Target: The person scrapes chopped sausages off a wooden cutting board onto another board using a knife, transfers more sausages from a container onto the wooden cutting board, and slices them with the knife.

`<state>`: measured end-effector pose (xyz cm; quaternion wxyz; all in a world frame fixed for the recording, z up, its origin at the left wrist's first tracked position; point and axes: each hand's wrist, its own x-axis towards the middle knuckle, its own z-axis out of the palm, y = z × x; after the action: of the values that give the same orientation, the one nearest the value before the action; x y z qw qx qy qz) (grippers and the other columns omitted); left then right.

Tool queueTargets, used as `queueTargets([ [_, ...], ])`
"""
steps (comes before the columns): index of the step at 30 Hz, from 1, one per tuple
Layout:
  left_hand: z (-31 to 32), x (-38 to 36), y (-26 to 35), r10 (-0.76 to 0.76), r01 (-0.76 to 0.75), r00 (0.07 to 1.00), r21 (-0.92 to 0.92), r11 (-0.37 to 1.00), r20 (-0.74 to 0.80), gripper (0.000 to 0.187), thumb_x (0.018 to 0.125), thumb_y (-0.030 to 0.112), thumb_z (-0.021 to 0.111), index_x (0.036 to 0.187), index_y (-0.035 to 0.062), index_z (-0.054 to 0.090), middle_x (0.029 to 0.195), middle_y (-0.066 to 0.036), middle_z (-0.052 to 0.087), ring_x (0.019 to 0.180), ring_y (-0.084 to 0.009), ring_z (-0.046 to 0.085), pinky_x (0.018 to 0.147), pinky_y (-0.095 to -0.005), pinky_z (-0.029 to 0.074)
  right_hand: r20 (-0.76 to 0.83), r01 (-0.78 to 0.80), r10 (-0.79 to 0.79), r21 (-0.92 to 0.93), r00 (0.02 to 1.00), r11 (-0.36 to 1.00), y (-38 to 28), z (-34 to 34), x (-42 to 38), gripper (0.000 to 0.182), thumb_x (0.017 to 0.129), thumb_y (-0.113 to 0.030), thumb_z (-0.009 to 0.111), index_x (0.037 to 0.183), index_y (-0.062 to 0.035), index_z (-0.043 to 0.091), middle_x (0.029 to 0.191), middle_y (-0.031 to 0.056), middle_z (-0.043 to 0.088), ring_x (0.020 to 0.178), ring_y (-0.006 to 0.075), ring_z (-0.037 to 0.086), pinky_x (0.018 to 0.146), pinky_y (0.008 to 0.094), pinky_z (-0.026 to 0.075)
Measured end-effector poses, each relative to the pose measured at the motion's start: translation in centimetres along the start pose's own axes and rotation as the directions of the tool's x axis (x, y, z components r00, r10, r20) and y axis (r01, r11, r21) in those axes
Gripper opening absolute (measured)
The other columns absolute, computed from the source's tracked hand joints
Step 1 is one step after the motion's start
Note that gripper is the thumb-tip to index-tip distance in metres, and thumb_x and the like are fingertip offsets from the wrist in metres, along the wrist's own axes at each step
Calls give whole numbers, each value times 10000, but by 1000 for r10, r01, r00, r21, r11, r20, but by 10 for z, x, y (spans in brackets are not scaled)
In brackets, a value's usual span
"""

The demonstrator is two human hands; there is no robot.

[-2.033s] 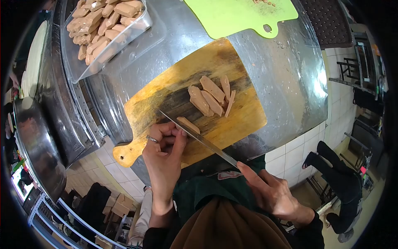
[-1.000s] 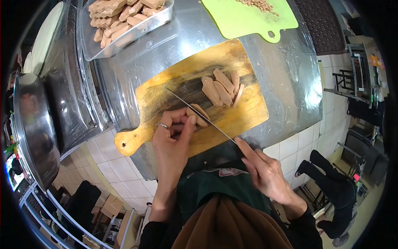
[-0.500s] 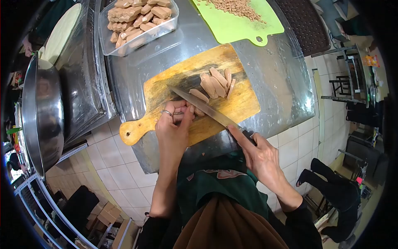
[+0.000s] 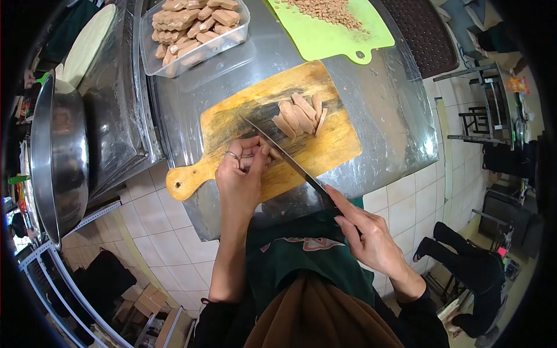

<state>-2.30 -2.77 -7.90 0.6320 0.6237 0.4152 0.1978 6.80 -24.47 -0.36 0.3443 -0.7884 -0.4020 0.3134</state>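
A wooden cutting board (image 4: 232, 124) with a handle lies on the metal table. My right hand (image 4: 371, 235) is closed round the handle of a long kitchen knife (image 4: 295, 162), index finger stretched along it. The blade slants across the board, right beside the fingertips of my left hand (image 4: 241, 177). Those fingers are curled and pinch a pinkish-brown sausage piece (image 4: 272, 152), mostly hidden by fingers and blade. Beyond the blade, several long, thin sausage slices (image 4: 299, 115) lie in a loose group on the board.
A clear plastic tub (image 4: 200, 58) of sausages stands at the back left. At the back right, a green cutting board (image 4: 325, 49) carries small diced bits. A large steel bowl (image 4: 61, 156) is at the left. Another person (image 4: 473, 261) is at the far right.
The knife has turned more edge-on and its handle has come slightly nearer me with my right hand. One slice beside the blade now lies with the other slices. My left hand has barely moved.
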Motion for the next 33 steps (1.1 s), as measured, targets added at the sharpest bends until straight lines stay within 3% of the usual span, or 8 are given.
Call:
queueTargets([
  [13,-1,-1,10,-77,76,997,29,997,26,170,965,82,661,1091,-28,632,908,-90,698,778,-117,676,690,-246,543,38,-48,55,-159,998,986,-6,2,6,638,918,15,615,1505,-148,428,674,136,539,555,307,585,544,420,523],
  [19,-1,-2,14,-105,105,994,20,994,18,156,973,69,646,1091,-30,623,925,-92,692,789,-120,676,698,-252,547,48,6,0,-124,999,992,0,15,39,646,929,4,604,1521,-158,402,688,138,533,556,308,578,540,413,514],
  [25,1,-6,14,-112,112,994,40,993,-6,139,967,46,646,1082,-27,621,929,-89,685,802,-118,673,698,-246,539,72,-44,44,-10,996,999,-4,14,31,652,939,-9,601,1533,-164,380,686,137,530,558,326,571,543,432,509],
  [33,1,-6,14,-107,107,994,56,993,-6,142,972,53,642,1093,-17,615,920,-77,675,809,-112,669,705,-238,529,82,-28,36,-102,996,994,2,26,49,638,947,-22,588,1532,-167,380,707,153,549,590,353,601,549,458,514],
])
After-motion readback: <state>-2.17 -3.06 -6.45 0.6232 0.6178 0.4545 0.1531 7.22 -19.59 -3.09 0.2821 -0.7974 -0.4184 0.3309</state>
